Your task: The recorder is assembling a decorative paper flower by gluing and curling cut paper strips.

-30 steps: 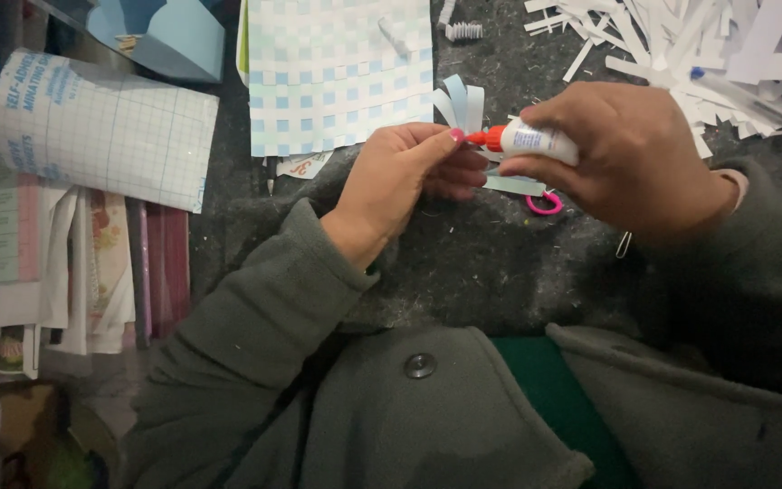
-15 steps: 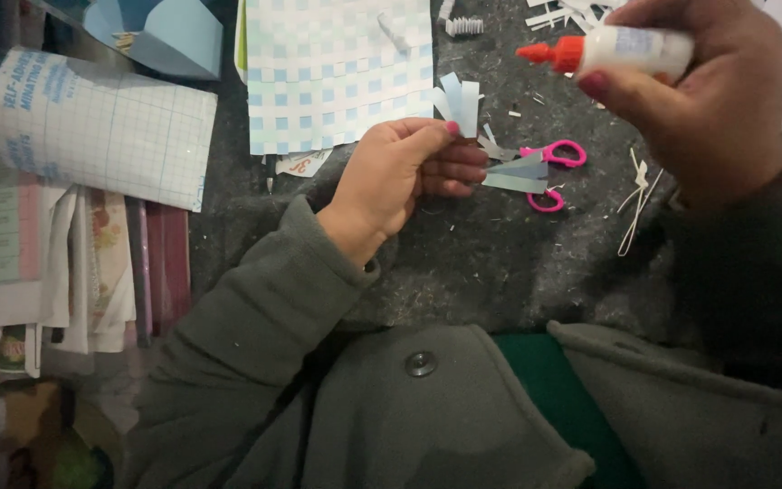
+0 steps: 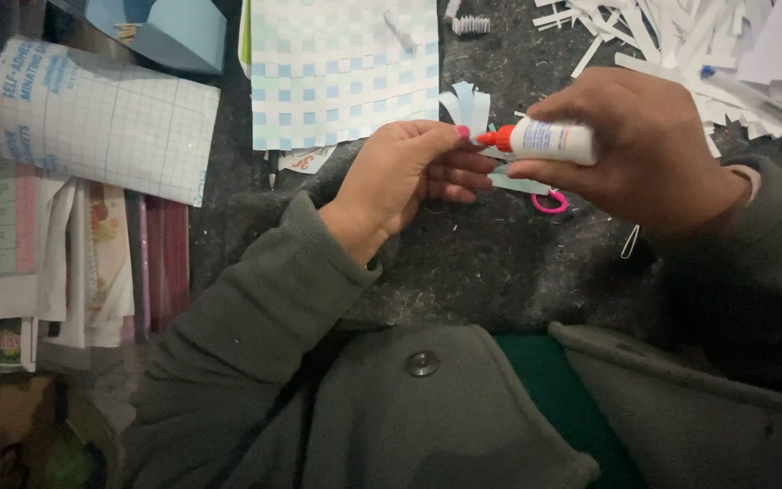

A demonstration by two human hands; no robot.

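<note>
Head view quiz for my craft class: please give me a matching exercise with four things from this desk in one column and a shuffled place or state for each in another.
Things:
1. glue bottle
2. woven paper mat
3. pink scissors
4. gridded roll

Places or states:
A. far left, partly unrolled
B. mostly hidden beneath the right hand
C. flat at the top centre, beyond the left hand
D. gripped in the right hand, orange tip at the left thumb

Pairs: 1-D, 2-C, 3-B, 4-A
</note>
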